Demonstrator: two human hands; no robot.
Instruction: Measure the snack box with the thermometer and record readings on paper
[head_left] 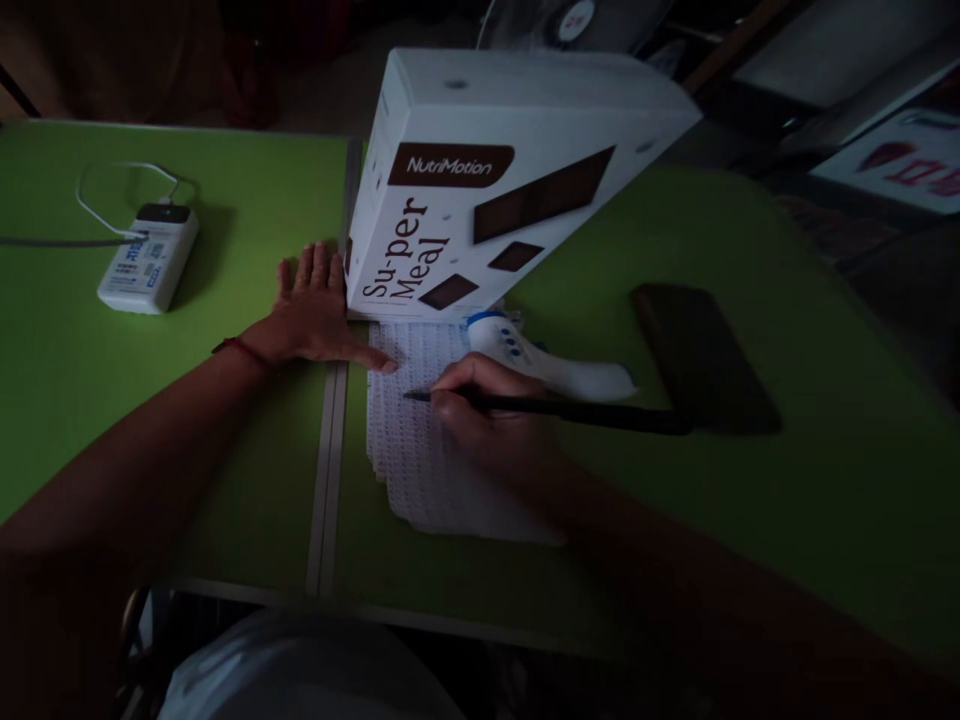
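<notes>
My right hand (491, 405) is closed around a black pen (592, 408). The pen's tip is at the surface of a sheet of paper (420, 460) covered in dense rows of small writing. My left hand (319, 315) lies flat with fingers spread on the table, its thumb reaching over the paper's upper left edge. Just beyond the paper stands a white box (450, 220) printed "Su-per Meal", close beside my left fingers. A white and blue handheld device, like an infrared thermometer (555, 368), lies behind my right hand, which partly hides the paper.
On the green table (247, 480), a white power bank (150, 258) with cables sits at the left. A dark, flat rectangular object (705, 355) lies to the right. A seam strip (330, 480) runs between two table sections. The scene is dim.
</notes>
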